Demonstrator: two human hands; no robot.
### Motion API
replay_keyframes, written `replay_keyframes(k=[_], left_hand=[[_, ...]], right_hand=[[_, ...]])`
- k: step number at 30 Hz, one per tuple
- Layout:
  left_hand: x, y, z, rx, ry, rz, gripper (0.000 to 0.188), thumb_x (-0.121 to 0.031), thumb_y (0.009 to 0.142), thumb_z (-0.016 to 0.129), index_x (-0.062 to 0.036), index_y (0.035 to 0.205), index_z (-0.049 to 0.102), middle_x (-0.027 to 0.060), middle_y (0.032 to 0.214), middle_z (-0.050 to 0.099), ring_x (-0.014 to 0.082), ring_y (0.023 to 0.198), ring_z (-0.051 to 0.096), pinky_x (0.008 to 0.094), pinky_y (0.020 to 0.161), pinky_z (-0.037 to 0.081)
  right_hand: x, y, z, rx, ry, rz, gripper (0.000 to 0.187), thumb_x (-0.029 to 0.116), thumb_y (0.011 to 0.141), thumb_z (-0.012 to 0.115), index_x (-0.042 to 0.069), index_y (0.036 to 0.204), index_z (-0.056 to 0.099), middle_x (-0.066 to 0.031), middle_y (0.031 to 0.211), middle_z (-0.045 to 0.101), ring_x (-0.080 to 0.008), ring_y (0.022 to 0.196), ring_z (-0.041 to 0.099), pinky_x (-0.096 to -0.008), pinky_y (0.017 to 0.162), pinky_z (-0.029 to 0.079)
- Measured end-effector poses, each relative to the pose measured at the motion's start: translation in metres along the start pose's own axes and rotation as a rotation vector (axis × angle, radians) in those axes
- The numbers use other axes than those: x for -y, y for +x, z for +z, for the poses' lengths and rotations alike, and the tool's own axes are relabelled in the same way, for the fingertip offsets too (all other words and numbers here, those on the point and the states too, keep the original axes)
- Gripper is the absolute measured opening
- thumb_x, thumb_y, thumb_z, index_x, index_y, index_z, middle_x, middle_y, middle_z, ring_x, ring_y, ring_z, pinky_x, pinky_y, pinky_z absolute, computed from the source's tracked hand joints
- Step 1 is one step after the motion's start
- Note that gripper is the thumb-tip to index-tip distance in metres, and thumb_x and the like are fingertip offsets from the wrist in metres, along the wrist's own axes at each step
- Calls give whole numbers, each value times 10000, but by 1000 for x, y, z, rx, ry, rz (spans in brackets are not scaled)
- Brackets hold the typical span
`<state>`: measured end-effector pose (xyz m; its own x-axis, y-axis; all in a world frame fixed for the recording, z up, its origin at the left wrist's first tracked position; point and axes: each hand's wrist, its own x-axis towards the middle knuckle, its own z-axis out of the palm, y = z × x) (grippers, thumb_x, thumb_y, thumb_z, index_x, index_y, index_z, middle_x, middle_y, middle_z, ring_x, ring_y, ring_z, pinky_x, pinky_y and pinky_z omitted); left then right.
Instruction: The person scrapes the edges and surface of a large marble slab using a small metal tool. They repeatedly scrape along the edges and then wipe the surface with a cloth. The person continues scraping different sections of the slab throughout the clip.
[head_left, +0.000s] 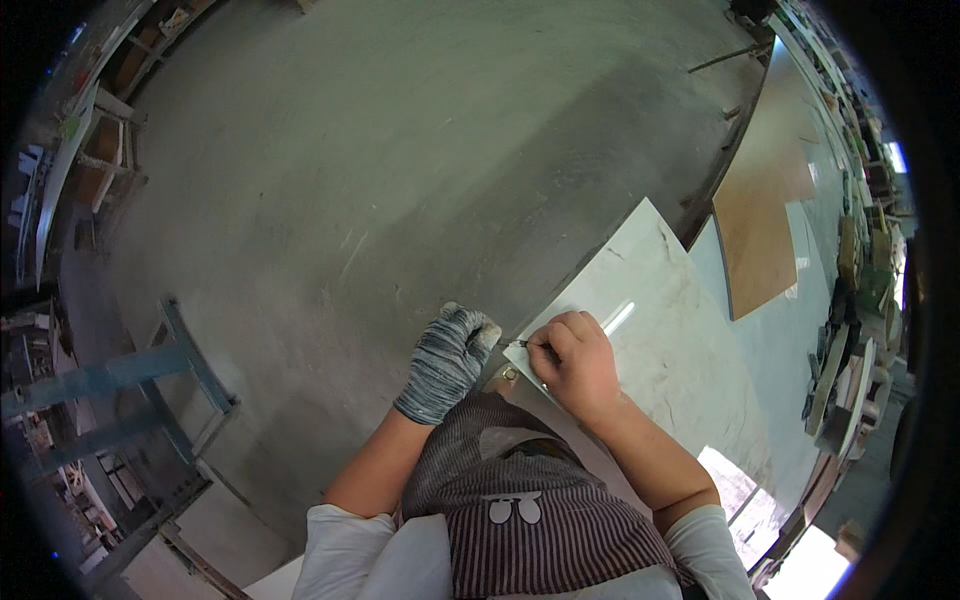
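My left hand (446,360), in a grey striped knit glove with pale fingertips, is closed just off the corner of a white marble-look slab (665,330). My bare right hand (577,362) rests over that corner, its fingers curled in a pinch. Between the two hands shows a small thin dark piece (517,344), too small to name. What each hand grips is mostly hidden by the fingers.
Against my front is a striped apron (560,535). Beyond the slab lies a brown board (760,225) on a pale surface. A blue metal frame (150,370) stands at left on the grey floor (330,170). Cluttered shelves (105,150) line the far left.
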<state>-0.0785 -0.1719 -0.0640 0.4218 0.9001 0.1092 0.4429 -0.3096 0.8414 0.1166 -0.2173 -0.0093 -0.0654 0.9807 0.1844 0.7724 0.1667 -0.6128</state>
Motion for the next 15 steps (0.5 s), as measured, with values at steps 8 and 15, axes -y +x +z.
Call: replay_keyframes(k=[8,15], left_hand=[[-5,-11,7,-39,17,81,134,-115,877,718,-20,940,646,158,883,646,346,806,634,425,766,528],[-2,-21,9,-52,-21,74,104,-103,870,687,-28,920,635,153,864,627,357,794,614,437,767,507]], right_hand=[[-4,0,-6,64,-13,-5,138,54,723,736,62,822,640,-98,822,597,-321,785,574,-418,690,492],[-4,4,-7,95,-7,-25,127,63,741,734,62,828,641,-100,846,605,-322,807,573,-420,718,490]])
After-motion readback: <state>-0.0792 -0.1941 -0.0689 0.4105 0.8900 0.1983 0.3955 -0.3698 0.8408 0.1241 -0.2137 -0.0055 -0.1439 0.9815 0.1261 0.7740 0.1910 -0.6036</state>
